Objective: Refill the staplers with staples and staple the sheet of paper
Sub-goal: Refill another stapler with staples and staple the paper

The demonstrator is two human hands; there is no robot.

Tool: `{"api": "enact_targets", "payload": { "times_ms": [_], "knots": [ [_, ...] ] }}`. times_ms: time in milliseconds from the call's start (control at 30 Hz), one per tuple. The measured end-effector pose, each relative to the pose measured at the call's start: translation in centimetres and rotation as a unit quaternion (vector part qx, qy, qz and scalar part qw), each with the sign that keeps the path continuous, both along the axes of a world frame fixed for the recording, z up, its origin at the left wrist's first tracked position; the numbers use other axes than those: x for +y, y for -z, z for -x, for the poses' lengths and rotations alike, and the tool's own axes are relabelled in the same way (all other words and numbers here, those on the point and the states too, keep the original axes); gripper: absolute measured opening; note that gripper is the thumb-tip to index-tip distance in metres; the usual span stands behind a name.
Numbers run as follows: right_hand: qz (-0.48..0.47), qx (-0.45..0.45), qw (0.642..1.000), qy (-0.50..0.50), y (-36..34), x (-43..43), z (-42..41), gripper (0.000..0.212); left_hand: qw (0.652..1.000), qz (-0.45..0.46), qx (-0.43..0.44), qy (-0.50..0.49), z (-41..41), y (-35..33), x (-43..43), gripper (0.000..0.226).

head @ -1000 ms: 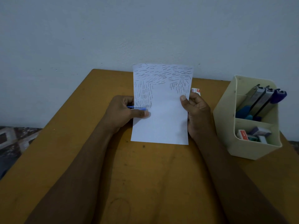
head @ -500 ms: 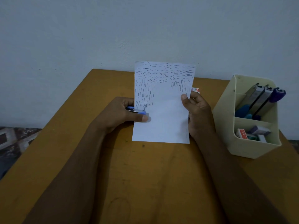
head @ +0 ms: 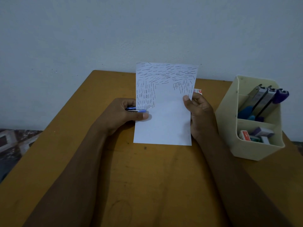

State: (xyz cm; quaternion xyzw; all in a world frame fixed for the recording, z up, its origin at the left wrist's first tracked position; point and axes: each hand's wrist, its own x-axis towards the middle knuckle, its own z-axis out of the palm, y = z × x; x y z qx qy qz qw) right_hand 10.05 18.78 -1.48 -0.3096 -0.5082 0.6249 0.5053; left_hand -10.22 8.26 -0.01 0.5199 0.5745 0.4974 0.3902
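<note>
1. Worktop [head: 147, 169]: orange-brown wood, scuffed, with dark specks. It runs from under both forearms out past the grips to the wall. Dim light.
2. Floor [head: 14, 138]: patterned tile, seen past the worktop's edge, well out from the left grip.
3. Wall [head: 147, 30]: plain pale blue-grey, directly beyond the grips and the far worktop edge.
4. Count, between the grips: one sheet of paper [head: 165, 108], white, held upright. Many staples cross its top in rows, run down its left side to the left grip's level, and form a shorter patch above the right grip. The lower half is bare. I cannot tell whether the bottom edge touches the worktop.
5. Count, in the left grip: one blue stapler [head: 136, 110].
6. Count, outboard of the right grip: one cream organizer [head: 226, 122] with two compartments. The near one holds several small staple boxes [head: 255, 134]; the exact number is unclear. The far one holds upright staplers [head: 262, 102]: two grey metal tops and one purple, with blue parts below.
7. Count, just beyond the right grip: one small red-and-white box [head: 198, 91], mostly hidden.
8. Left grip [head: 121, 115]: fingers curled round the blue stapler, thumb lying forward along its underside. The stapler's nose reaches over the sheet's left edge, just below the lowest staples.
9. Right grip [head: 201, 115]: pinches the sheet's right edge, thumb on the front, fingers behind, palm turned inward.
10. Both forearms are bare and angle in from the near corners.
</note>
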Motion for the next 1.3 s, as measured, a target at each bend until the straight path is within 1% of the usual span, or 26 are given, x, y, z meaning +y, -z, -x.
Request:
{"api": "enact_targets", "payload": {
  "times_ms": [267, 500, 600, 733, 800, 1133, 1300],
  "knots": [
    [0.005, 0.01, 1.0, -0.004, 0.08, 0.06, 0.07, 0.024, 0.999, -0.02, 0.015, -0.025, 0.08, 0.55, 0.33, 0.034],
    [0.002, 0.012, 1.0, -0.007, 0.23, 0.11, 0.08, 0.018, 0.999, -0.034, 0.001, -0.037, -0.11, 0.66, 0.27, 0.028],
    [-0.004, 0.011, 1.0, -0.01, 0.25, 0.14, 0.06, 0.017, 0.999, -0.027, -0.005, -0.034, 0.08, 0.67, 0.27, 0.031],
    [-0.007, 0.01, 1.0, -0.011, 0.29, 0.14, 0.07, 0.017, 0.999, -0.028, -0.014, -0.031, 0.06, 0.67, 0.25, 0.042],
    [-0.008, 0.008, 1.0, -0.008, 0.31, 0.14, 0.08, 0.017, 0.999, -0.026, -0.013, -0.028, 0.05, 0.62, 0.22, 0.044],
    [-0.014, 0.0, 1.0, -0.005, 0.31, 0.12, 0.02, 0.017, 0.999, -0.023, -0.001, -0.024, -0.04, 0.64, 0.3, 0.025],
    [-0.007, 0.001, 1.0, -0.003, 0.26, 0.07, 0.11, 0.015, 0.999, -0.036, -0.009, -0.031, -0.17, 0.7, 0.36, 0.027]
  ]
}}
